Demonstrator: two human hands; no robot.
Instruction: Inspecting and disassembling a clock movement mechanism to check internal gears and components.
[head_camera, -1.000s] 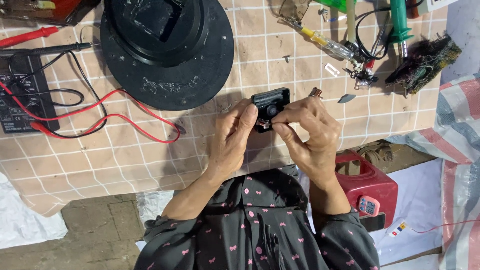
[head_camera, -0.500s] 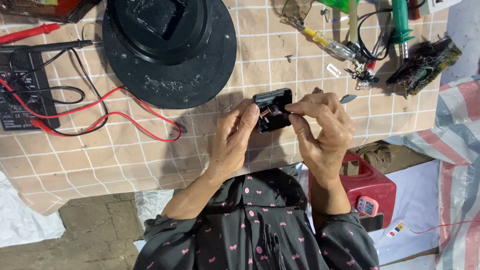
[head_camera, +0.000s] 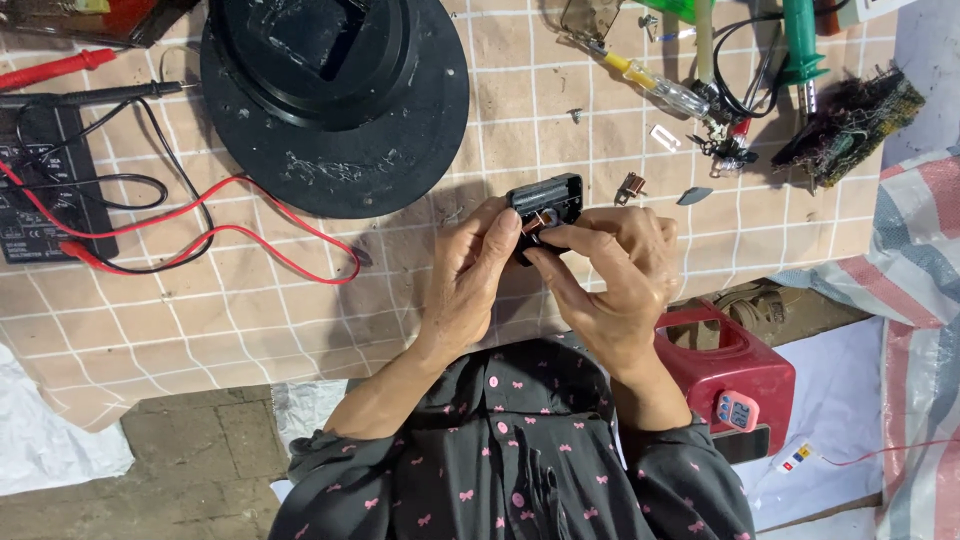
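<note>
Shifted only slightly since half a second ago: box (head_camera: 545, 205) held at much the same spot above the table (head_camera: 300, 300), right thumb now reaching further across its open side toward a coppery bit inside.

Nearest: dark dotted shirt (head_camera: 510, 470), forearms rising from it. Left hand (head_camera: 475, 275) cupped round the box's left side, fingers curled and gripping. Right hand (head_camera: 610, 275) pinching at the box's lower edge, thumb and forefinger nearly closed; whether anything small sits between them, cannot tell. Red case (head_camera: 730, 375) just beside the right wrist, off the table edge.

Further out: red lead (head_camera: 260, 215) looping left of the hands, running to a black meter (head_camera: 45, 185). Small metal part (head_camera: 630, 186) and grey chip (head_camera: 694, 195) just right of the box. Big round black base (head_camera: 335, 100) beyond. Far right: screwdriver (head_camera: 650, 82), green-handled tool (head_camera: 800, 40), circuit board (head_camera: 850, 125).

Judged step: fiddling with a part inside the box. Next move likely calls for a steady left grip and fine fingertip work on the right.
</note>
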